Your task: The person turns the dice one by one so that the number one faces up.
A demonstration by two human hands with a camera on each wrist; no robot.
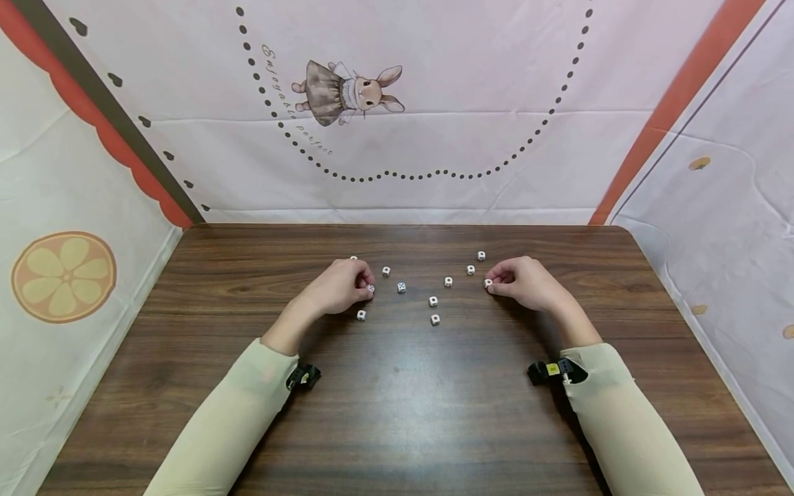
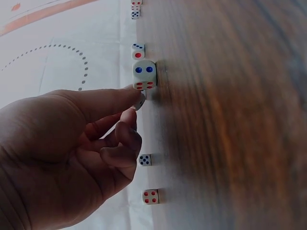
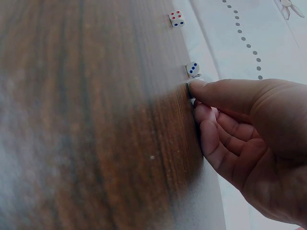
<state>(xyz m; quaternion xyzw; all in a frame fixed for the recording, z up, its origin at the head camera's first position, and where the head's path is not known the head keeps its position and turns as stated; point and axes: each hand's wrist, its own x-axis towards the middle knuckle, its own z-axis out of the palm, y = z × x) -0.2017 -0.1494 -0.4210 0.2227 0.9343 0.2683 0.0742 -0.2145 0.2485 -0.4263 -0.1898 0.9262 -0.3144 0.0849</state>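
White dice lie scattered over a brown wooden table [image 1: 384, 413]. My left hand [image 1: 338, 286] pinches a die [image 1: 371, 288] between thumb and fingers at the left of the group. In the left wrist view the thumb [image 2: 103, 101] covers most of that die. A nearer die [image 2: 145, 74] showing two blue pips stands just past the thumb tip. On the right side, my right hand [image 1: 526, 282] pinches another die [image 1: 488, 283] with thumb and fingertips, low at the tabletop. The right wrist view has this die largely hidden behind the thumb [image 3: 225, 93].
Between the hands sit several dice, among them a blue-pipped die [image 1: 401, 287] and two nearer ones, a die [image 1: 433, 302] and a die [image 1: 435, 319]. Beyond the right hand is a die [image 1: 481, 255]. A printed cloth [image 1: 434, 138] hangs behind the table's far edge.
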